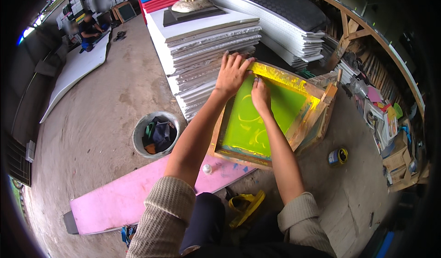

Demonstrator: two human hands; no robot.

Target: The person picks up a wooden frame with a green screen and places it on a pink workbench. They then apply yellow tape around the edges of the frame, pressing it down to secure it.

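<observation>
A wooden screen-printing frame (294,138) with green mesh (280,99) stands tilted in front of me. Yellow ink is smeared along its far rail and corners, and pale curved marks show on the mesh. My left hand (233,73) grips the frame's far left corner, its fingers over the rail. Just right of it, my right hand (260,92) has its fingers curled in at the mesh, close under the inked far rail. Whatever those fingers may hold is hidden.
Behind the frame rises a stack of white foam sheets (213,51). A bucket of cloths (138,141) stands left, near a pink board (119,191) bearing a small white bottle (207,169). An ink can (338,157) and a yellow sandal (248,207) are on the floor. Another person (88,30) sits far left.
</observation>
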